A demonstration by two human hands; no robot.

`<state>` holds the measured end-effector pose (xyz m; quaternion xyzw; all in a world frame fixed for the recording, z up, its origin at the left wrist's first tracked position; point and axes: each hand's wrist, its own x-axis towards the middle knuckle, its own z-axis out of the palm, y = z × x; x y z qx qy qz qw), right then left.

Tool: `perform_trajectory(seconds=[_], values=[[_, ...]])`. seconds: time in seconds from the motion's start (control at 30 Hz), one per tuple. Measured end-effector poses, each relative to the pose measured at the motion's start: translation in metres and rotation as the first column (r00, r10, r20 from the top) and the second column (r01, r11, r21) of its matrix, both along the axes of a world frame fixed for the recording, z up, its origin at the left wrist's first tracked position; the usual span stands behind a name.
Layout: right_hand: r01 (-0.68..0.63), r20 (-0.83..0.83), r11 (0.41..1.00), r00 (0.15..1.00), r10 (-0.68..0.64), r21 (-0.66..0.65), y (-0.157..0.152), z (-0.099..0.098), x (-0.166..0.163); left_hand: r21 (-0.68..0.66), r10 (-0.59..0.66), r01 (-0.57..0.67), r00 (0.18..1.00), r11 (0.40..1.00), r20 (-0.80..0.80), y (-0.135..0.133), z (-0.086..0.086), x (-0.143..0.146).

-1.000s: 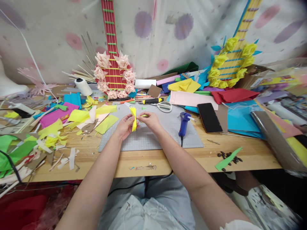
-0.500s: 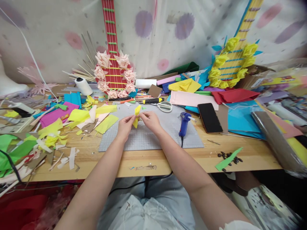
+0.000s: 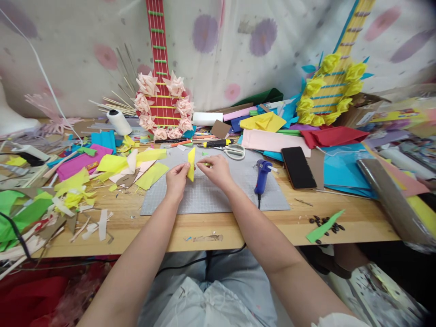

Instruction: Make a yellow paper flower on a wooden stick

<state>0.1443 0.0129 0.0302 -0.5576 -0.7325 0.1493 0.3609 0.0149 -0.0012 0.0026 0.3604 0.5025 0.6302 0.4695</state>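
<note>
Yellow paper piece (image 3: pixel 191 164), pinched upright by left hand (image 3: pixel 177 179), right hand (image 3: pixel 218 171) fingers

The one view sits on the person's head and looks forward and down, over the lap (image 3: pixel 211 295) to the left hand (image 3: pixel 177 179) and right hand (image 3: pixel 218 172) at mid-frame. It is close above the desk (image 3: pixel 238 231), faces the patterned cloth (image 3: pixel 218 54) hanging behind it, and its wide lens bends the edges.

Bare mat (image 3: pixel 204 200) beside glue gun (image 3: pixel 262 175)
</note>
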Motion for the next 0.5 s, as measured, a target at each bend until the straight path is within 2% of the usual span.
perform_trajectory(seconds=[0.5], values=[[0.032, 0.048, 0.998, 0.998, -0.035, 0.047, 0.003, -0.011, -0.001, -0.067, -0.063, 0.07, 0.993, 0.995, 0.104, -0.002, 0.007, 0.001]])
